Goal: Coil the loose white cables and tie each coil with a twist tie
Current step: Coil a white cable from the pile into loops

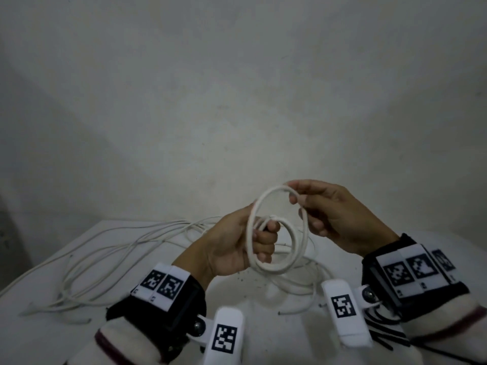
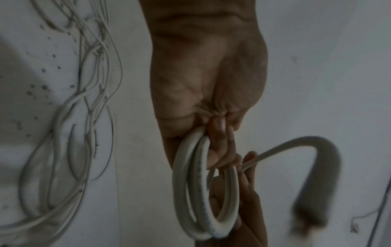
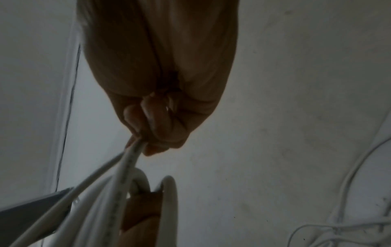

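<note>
A thick white cable (image 1: 276,266) is wound into a few loops held up above the table. My left hand (image 1: 237,243) grips the left side of the coil (image 2: 203,192) with its fingers curled through the loops. My right hand (image 1: 332,212) pinches the cable (image 3: 129,160) at the upper right of the top loop, between thumb and fingers. In the left wrist view a loose blurred stretch of cable (image 2: 323,168) arcs away to the right of the coil. No twist tie shows in any view.
Several thin white cables (image 1: 110,262) lie tangled on the white table (image 1: 263,335), spreading left and under my hands. Another cable end (image 1: 297,310) lies near the front. A plain grey wall (image 1: 237,101) stands right behind the table.
</note>
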